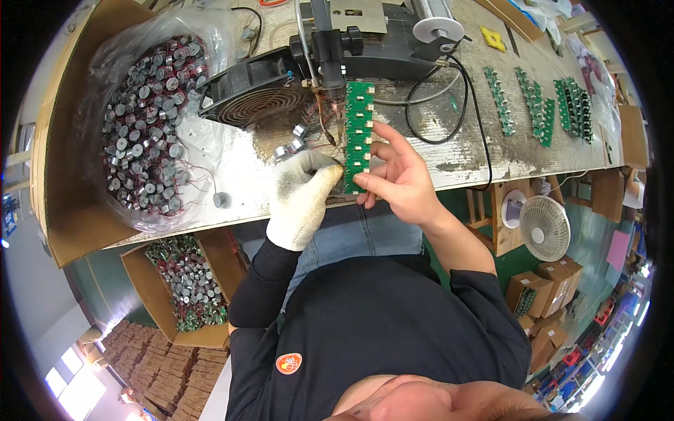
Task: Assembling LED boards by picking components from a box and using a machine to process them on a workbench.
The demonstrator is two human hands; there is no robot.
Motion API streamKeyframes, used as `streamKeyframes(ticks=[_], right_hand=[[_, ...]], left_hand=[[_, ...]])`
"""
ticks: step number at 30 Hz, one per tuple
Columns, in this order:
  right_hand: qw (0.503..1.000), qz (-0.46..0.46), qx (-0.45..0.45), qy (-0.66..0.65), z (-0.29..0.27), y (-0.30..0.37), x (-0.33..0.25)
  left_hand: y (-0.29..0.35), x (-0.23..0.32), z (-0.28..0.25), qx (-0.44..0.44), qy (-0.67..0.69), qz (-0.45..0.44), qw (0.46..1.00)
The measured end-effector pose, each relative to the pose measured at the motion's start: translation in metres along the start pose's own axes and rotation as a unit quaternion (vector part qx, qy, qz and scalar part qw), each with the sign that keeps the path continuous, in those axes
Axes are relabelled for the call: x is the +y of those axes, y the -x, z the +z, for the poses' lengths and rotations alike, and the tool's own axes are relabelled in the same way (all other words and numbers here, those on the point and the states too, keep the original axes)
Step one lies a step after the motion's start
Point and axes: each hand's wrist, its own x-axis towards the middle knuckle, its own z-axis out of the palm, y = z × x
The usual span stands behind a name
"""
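Observation:
A long green circuit board strip [359,123] stands on the bench under a black soldering head [328,56]. My right hand [397,175], bare, pinches the strip's lower right edge with thumb and fingers. My left hand [303,196], in a white knit glove, closes against the strip's lower left side, where thin red wires [326,130] run up to the board. Two small silver cylindrical parts [293,140] lie just left of the board.
A clear bag of silver cylindrical parts [147,119] sits in a cardboard box at left, a black fan [253,95] beside it. Several finished green strips [540,105] lie at right. A box of parts [186,281] and a white fan [544,228] stand below the bench.

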Motion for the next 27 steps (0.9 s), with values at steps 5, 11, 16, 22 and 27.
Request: streamKeyframes(ticks=[5,11,16,22,27], right_hand=[[1.0,-0.007,0.0,-0.002,0.0,-0.002,0.0],[1.0,-0.015,0.004,-0.012,0.004,-0.003,-0.002],[1.0,-0.01,0.004,0.009,0.003,-0.002,-0.002],[1.0,-0.009,0.005,0.008,0.0,0.0,0.002],[1.0,-0.005,0.001,0.003,0.001,0.001,0.002]], left_hand=[[-0.002,0.001,-0.001,0.006,-0.003,-0.006,1.0],[-0.001,0.001,-0.002,0.021,0.0,0.011,1.0],[-0.003,-0.007,-0.002,0.009,0.014,0.009,1.0],[-0.002,-0.008,0.0,-0.002,-0.002,0.01,1.0],[-0.002,-0.013,-0.002,-0.002,0.002,0.019,1.0]])
